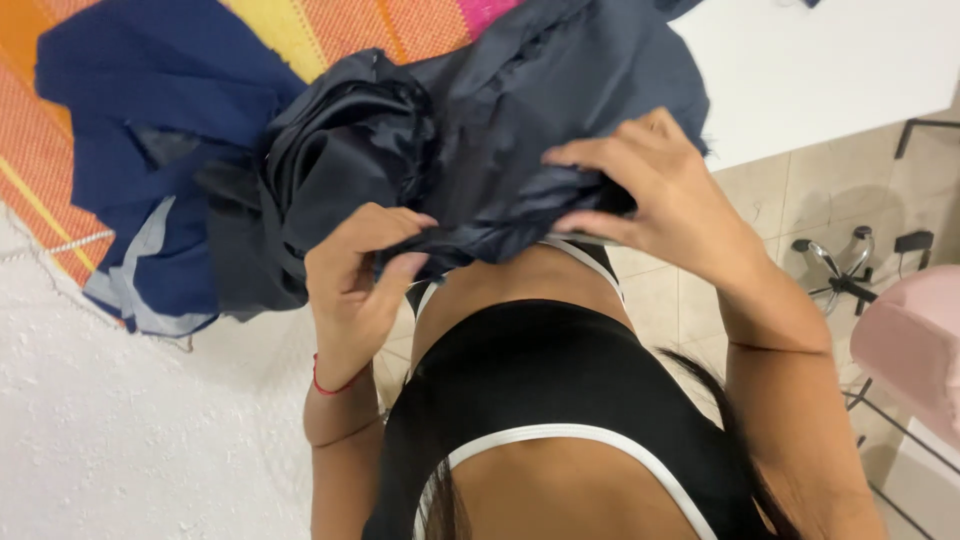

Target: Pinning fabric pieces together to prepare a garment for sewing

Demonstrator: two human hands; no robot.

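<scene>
Both my hands hold a dark navy, shiny lining-like garment (470,150) bunched up in front of my chest. My left hand (355,285), with a red thread bracelet at the wrist, pinches the lower edge of the cloth between thumb and fingers. On the right, my right hand (650,195) grips a fold of the same cloth, fingers spread over its top. The garment's far end lies crumpled on a table.
A blue cloth piece (150,120) with pale lining lies on an orange, yellow and pink striped mat (340,30). A white textured surface (120,420) is at lower left, a white tabletop (820,60) at upper right. A pink chair (915,345) and a chrome chair base (840,265) stand on the tiled floor.
</scene>
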